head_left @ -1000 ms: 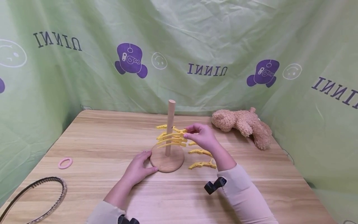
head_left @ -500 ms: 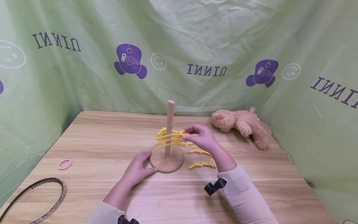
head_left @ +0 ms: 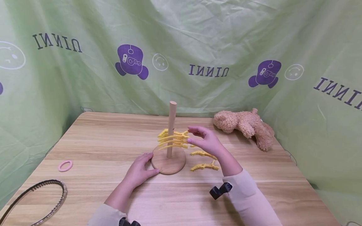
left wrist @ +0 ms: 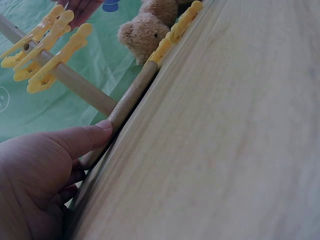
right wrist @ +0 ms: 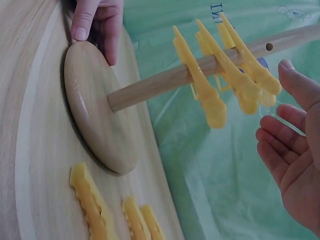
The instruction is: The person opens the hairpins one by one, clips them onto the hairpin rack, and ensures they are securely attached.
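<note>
A wooden stand has an upright post [head_left: 172,116] on a round base [head_left: 171,164]. Three yellow hair clips [head_left: 169,145] are clamped across the post one above another, also seen as yellow hair clips [right wrist: 204,92] in the right wrist view. My left hand [head_left: 139,169] holds the base at its left edge, with the thumb [left wrist: 92,137] on the rim. Just right of the uppermost clip is my right hand [head_left: 207,141], fingers spread apart and holding nothing; the right wrist view shows a gap between this hand [right wrist: 295,155] and the clips.
Several more yellow hair clips [head_left: 204,166] lie on the table right of the base, one partly hidden by the right hand. A brown plush toy [head_left: 243,124] lies at the back right. A pink ring [head_left: 65,165] and a dark headband [head_left: 63,191] are at the left.
The uppermost clip's far jaw, raised behind the post a second ago, has closed on the post. My right hand has let go of that clip and drawn slightly right. The left hand stays put.
</note>
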